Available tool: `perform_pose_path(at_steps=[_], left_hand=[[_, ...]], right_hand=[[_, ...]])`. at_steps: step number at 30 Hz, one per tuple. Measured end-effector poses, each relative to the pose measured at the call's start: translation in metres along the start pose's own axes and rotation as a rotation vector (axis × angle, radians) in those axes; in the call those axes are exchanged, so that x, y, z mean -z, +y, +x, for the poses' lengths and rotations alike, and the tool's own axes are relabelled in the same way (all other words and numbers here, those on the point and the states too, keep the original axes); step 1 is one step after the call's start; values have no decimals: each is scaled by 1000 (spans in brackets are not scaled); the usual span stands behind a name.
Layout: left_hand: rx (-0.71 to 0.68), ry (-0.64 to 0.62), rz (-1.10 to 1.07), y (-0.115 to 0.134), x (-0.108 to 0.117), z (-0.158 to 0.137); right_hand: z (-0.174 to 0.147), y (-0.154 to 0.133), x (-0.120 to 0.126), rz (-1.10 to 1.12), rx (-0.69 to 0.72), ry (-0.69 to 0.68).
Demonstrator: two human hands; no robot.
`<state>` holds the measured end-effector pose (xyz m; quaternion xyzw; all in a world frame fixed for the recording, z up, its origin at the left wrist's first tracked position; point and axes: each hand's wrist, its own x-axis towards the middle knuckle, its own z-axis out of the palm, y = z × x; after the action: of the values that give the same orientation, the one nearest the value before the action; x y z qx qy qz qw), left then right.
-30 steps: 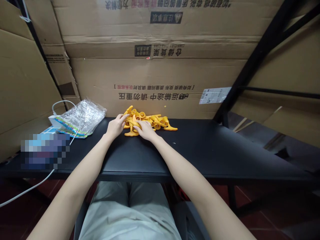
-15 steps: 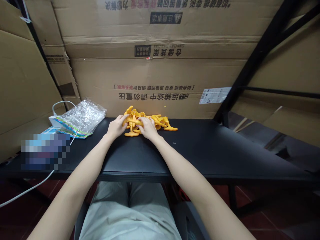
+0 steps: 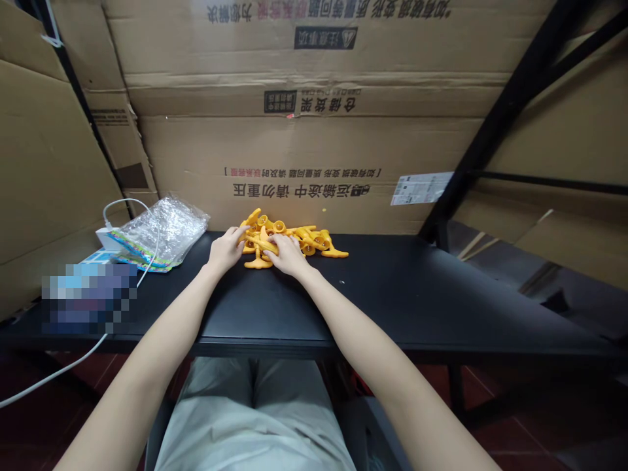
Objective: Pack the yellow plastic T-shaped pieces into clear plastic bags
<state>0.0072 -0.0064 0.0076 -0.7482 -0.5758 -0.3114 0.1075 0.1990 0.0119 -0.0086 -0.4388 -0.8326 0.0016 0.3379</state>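
Note:
A pile of yellow plastic pieces [image 3: 314, 237] lies against the back of the black tabletop; several show curved bars and round, cup-like ends. My left hand [image 3: 227, 249] is at the pile's left side, fingers closed on the left end of a yellow plastic piece [image 3: 261, 244]. From the right, my right hand [image 3: 287, 254] pinches the same long piece between thumb and fingers. The piece is held low over the others, tilted down to the right. Both hands' fingertips are partly hidden among the yellow shapes. One T-shaped piece [image 3: 258, 263] rests just in front of them.
A cardboard wall [image 3: 314, 144] with upside-down printing stands directly behind the pile. On the left lie a clear plastic bag [image 3: 167, 226], a white cable [image 3: 156, 245] and a blurred-out item [image 3: 91, 297]. Black metal posts [image 3: 483, 154] rise at the right. The black tabletop [image 3: 392, 301] ends near my lap.
The held yellow piece has turned, its right end now lower and nearer me. My right hand has shifted slightly left and down; my left hand has moved slightly left.

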Motion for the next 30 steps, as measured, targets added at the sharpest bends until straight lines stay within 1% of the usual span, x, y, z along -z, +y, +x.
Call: perform_pose_path(at_steps=[5,9,14,18,25,30], left_hand=[[19,5,-12,2,1,-1],[87,-13,59,3,3,-1],[139,-94,180,3,6,2],[174,-131,207,3,5,4],[180,-137,191,7,3,3],[172,-136,190,10,4,3]], right_hand=[[0,1,1,11,2,51],[1,0,2,-12,12,87],[1,-3,3,-4,39,82],[1,-4,1,5,57,78],[2,-4,-2,28,73,65],[2,-8,1,5,108,104]])
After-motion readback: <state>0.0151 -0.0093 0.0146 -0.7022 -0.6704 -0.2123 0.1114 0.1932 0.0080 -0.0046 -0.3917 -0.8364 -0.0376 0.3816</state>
